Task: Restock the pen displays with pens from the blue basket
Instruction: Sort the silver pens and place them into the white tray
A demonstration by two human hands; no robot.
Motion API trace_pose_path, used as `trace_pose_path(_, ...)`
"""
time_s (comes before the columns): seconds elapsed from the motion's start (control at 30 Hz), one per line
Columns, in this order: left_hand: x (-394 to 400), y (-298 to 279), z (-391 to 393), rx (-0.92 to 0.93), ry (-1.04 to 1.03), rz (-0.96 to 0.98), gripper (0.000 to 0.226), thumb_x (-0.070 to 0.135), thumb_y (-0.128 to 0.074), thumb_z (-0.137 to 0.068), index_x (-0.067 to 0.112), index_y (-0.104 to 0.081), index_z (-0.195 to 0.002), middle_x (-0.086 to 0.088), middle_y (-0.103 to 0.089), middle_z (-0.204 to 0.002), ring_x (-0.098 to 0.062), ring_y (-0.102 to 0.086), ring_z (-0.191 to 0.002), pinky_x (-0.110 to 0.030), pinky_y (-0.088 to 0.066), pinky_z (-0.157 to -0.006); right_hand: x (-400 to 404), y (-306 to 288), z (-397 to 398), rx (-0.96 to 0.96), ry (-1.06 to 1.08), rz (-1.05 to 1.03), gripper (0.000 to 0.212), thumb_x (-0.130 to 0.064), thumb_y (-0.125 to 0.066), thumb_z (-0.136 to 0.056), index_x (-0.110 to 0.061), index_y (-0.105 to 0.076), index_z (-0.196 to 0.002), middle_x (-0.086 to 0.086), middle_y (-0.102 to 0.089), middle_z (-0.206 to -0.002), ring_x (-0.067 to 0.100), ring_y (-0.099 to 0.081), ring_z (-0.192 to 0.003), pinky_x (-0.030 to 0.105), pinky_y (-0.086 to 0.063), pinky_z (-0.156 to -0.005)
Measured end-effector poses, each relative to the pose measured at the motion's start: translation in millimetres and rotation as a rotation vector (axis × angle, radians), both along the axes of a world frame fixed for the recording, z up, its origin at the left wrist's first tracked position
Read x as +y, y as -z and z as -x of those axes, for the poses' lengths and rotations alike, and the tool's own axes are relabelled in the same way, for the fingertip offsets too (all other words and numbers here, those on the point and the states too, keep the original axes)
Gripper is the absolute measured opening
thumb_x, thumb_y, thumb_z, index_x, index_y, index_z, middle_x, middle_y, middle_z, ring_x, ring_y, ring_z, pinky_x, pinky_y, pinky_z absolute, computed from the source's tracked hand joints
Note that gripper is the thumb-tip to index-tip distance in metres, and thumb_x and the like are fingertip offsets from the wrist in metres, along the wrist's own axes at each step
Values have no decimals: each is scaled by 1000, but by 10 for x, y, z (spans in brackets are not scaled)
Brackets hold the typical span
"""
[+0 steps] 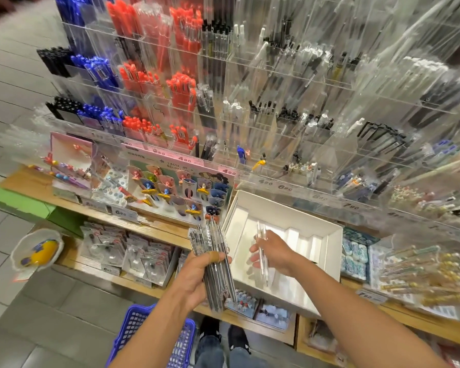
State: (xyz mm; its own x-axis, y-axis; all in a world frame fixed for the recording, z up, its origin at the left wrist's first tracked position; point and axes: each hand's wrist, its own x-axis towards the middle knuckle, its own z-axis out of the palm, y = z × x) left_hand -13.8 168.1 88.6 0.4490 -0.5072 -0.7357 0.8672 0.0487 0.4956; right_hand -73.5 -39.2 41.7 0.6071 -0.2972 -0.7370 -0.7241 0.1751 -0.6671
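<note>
Left hand [197,272] fingers grip pen bundle [215,264]; right hand [274,252] fingers pinch clear pens [262,251] over white box [327,235]; blue basket [133,333] near

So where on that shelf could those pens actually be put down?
The best bare room is the floor of the white box, in the slots right of the right hand. The wooden shelf edge shows a narrow free strip beside the cartoon pen display. Elsewhere it is crowded: the acrylic racks look packed, and the left hand holds a pen bundle.
</note>
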Motion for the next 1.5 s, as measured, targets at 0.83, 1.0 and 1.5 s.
trace_pose_path(0.83,2453,385,1841,86,-883,-136,22,-1,-70,-77,-9,-67,-98,-22,-70,-83,-29,-68,-67,-42,-60,-63,2719,-442,-6,17,-868,-340,14,-10,-43,-103,-8,-51,-114,7,-55,-75,18,-53,-63,33,-47,-60)
trace_pose_path(1.0,2930,658,2227,119,-985,-213,7,-5,-60,-89,-8,-66,-92,-15,-69,-66,-21,-67,-49,-32,-57,-47,3252,-21,156,106,-925,-299,12,-6,-42,-102,-13,-51,-103,5,-56,-73,15,-55,-60,30,-50,-57)
trace_pose_path(1.5,3902,3460,3048,385,-1254,-319,14,-7,-69,-80,1,-73,-91,-17,-71,-70,-26,-67,-53,-34,-56,-50,4895,3371,744,277,-1237,88,18,10,-44,-93,-5,-49,-85,10,-46,-62,8,-49,-37,22,-45,-38)
